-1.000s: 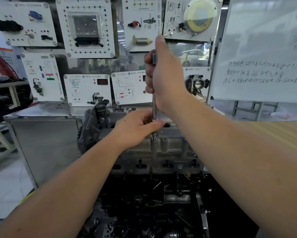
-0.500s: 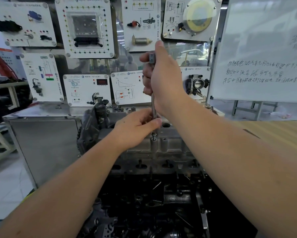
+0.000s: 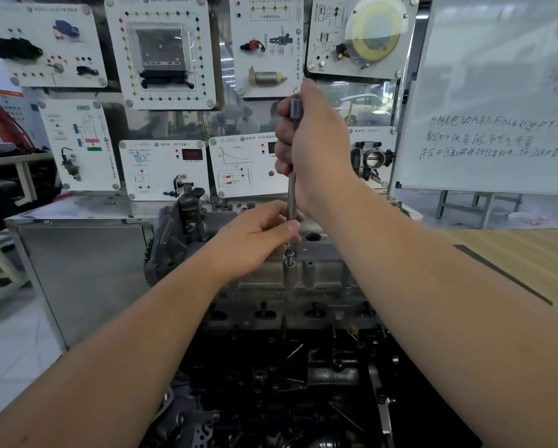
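Long driver [image 3: 291, 195] stands upright on a bolt [image 3: 289, 255] at the top edge of the grey cylinder head [image 3: 322, 281], just beyond the dark engine block [image 3: 271, 383] nearest me. My left hand [image 3: 255, 240] pinches the lower shaft between thumb and fingers, just above the bolt. My right hand [image 3: 313, 147] is wrapped around the handle higher up. Behind hang white training panels [image 3: 164, 53], with a whiteboard [image 3: 497, 92] at far right.

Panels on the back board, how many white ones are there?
8. Top row: blue-part panel, control-box panel, injector panel, yellow-disc panel. Lower row: tall left panel, red-display panel, graph panel, throttle-body panel; the right hand overlaps the last two. Others may be hidden.
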`<action>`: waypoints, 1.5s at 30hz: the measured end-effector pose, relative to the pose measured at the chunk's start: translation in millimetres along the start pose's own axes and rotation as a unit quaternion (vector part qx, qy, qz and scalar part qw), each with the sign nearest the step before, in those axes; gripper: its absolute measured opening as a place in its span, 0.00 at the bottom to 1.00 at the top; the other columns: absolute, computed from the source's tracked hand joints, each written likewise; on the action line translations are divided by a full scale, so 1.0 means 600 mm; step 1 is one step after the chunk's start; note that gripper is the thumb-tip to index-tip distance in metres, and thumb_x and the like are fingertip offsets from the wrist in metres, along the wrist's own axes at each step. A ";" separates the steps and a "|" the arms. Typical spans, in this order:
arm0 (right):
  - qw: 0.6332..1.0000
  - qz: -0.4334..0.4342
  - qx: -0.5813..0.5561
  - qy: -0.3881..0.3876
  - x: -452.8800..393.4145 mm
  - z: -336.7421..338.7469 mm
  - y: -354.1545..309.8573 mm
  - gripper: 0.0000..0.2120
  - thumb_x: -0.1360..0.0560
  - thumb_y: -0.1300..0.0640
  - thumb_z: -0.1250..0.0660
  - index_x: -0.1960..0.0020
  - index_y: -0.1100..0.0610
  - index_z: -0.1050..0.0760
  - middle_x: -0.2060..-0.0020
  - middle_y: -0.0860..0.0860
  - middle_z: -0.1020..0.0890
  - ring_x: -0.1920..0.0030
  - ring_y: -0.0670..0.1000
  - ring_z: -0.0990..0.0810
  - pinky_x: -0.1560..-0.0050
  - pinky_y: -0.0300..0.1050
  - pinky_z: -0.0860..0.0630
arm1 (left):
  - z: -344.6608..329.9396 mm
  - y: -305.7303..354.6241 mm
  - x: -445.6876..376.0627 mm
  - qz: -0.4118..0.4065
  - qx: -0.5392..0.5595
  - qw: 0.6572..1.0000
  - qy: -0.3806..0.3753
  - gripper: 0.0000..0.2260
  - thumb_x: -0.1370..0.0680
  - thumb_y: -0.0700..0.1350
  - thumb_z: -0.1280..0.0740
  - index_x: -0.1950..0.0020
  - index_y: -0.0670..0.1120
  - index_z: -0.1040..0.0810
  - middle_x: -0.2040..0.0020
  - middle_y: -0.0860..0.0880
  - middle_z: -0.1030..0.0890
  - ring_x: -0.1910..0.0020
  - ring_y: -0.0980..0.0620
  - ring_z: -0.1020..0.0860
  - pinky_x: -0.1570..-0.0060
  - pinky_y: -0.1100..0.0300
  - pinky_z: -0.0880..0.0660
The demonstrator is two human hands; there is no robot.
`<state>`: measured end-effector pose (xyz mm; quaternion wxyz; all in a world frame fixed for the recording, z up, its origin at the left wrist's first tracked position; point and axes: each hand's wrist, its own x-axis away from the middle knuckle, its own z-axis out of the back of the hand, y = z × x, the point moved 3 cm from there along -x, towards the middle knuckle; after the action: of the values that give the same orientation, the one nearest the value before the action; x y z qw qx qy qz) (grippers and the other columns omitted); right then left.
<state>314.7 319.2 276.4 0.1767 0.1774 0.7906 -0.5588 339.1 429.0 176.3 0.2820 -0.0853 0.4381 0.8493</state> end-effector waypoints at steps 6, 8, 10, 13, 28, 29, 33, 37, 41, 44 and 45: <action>0.996 0.085 0.036 -0.014 0.008 0.006 -0.003 0.12 0.15 0.50 0.40 0.54 0.54 0.31 0.73 0.47 0.30 0.75 0.47 0.38 0.74 0.42 0.39 | -0.001 0.011 0.007 -0.005 -0.053 0.998 0.023 0.15 0.25 0.67 0.40 0.50 0.60 0.21 0.55 0.55 0.14 0.54 0.48 0.16 0.45 0.41 0.20; 0.993 0.094 0.075 -0.003 0.008 0.005 -0.007 0.14 0.15 0.50 0.40 0.57 0.55 0.28 0.68 0.49 0.27 0.72 0.48 0.32 0.71 0.44 0.33 | -0.002 0.009 0.006 0.002 -0.054 0.998 0.036 0.14 0.24 0.66 0.37 0.50 0.58 0.21 0.56 0.58 0.14 0.55 0.53 0.16 0.45 0.42 0.19; 0.994 0.066 0.084 -0.008 0.007 0.002 -0.008 0.17 0.15 0.49 0.41 0.58 0.56 0.25 0.68 0.50 0.26 0.71 0.48 0.30 0.71 0.44 0.32 | -0.002 0.009 0.006 0.019 -0.053 0.997 0.051 0.20 0.29 0.70 0.37 0.49 0.56 0.21 0.56 0.56 0.14 0.54 0.53 0.16 0.43 0.42 0.20; 0.996 0.024 0.074 -0.032 0.005 -0.008 -0.005 0.19 0.14 0.48 0.43 0.58 0.56 0.24 0.72 0.48 0.28 0.75 0.47 0.34 0.72 0.43 0.36 | -0.004 0.013 0.007 0.028 -0.075 0.996 0.044 0.27 0.32 0.72 0.38 0.43 0.55 0.21 0.52 0.55 0.14 0.50 0.54 0.16 0.40 0.43 0.22; 0.991 0.096 0.088 -0.015 0.011 -0.011 0.005 0.16 0.15 0.52 0.42 0.60 0.56 0.29 0.70 0.52 0.31 0.72 0.48 0.38 0.71 0.43 0.40 | -0.004 0.006 0.003 0.027 -0.095 0.995 0.033 0.15 0.23 0.66 0.35 0.44 0.59 0.19 0.54 0.55 0.14 0.54 0.53 0.17 0.41 0.44 0.22; 0.990 0.105 0.092 -0.009 0.011 -0.009 0.004 0.14 0.15 0.52 0.41 0.59 0.56 0.29 0.71 0.50 0.29 0.72 0.48 0.35 0.69 0.44 0.37 | -0.002 0.005 0.003 0.026 -0.073 0.997 0.024 0.15 0.24 0.64 0.35 0.44 0.58 0.19 0.53 0.55 0.14 0.52 0.52 0.16 0.40 0.44 0.22; 0.994 0.092 0.048 -0.025 0.010 -0.006 0.000 0.10 0.15 0.55 0.41 0.54 0.52 0.28 0.73 0.46 0.28 0.74 0.46 0.35 0.72 0.43 0.36 | 0.000 0.003 0.004 0.011 -0.009 1.000 -0.002 0.06 0.19 0.52 0.33 0.44 0.57 0.18 0.52 0.55 0.13 0.49 0.54 0.16 0.42 0.51 0.22; 0.997 0.057 -0.007 -0.050 0.013 -0.006 0.003 0.15 0.15 0.50 0.42 0.58 0.53 0.29 0.75 0.46 0.32 0.75 0.46 0.41 0.74 0.40 0.44 | -0.002 0.006 0.003 0.013 -0.040 0.999 0.012 0.08 0.19 0.53 0.32 0.41 0.55 0.19 0.53 0.57 0.13 0.50 0.55 0.15 0.39 0.45 0.21; 0.994 0.103 0.038 -0.028 0.013 -0.001 0.005 0.12 0.16 0.48 0.39 0.55 0.53 0.31 0.75 0.43 0.32 0.74 0.45 0.38 0.74 0.37 0.38 | -0.004 0.012 0.003 0.018 -0.085 0.996 0.029 0.12 0.20 0.59 0.31 0.42 0.55 0.19 0.54 0.56 0.13 0.52 0.54 0.15 0.41 0.44 0.21; 0.992 0.120 0.042 -0.006 0.011 0.005 0.003 0.11 0.15 0.52 0.40 0.55 0.53 0.31 0.71 0.47 0.28 0.73 0.47 0.35 0.73 0.40 0.36 | -0.002 0.014 0.006 0.019 -0.074 0.997 0.022 0.13 0.22 0.62 0.34 0.45 0.56 0.19 0.54 0.57 0.14 0.51 0.53 0.16 0.41 0.43 0.21; 0.992 0.122 0.040 -0.001 0.010 0.008 0.002 0.12 0.15 0.53 0.40 0.57 0.53 0.30 0.70 0.48 0.27 0.73 0.47 0.33 0.72 0.41 0.35 | -0.001 0.014 0.007 0.016 -0.067 0.997 0.015 0.12 0.21 0.61 0.36 0.46 0.58 0.19 0.53 0.58 0.14 0.52 0.54 0.16 0.41 0.43 0.21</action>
<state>310.3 315.8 271.4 0.2369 0.2790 0.7397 -0.5647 331.2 426.3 180.0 0.2553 -0.1099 0.3854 0.8799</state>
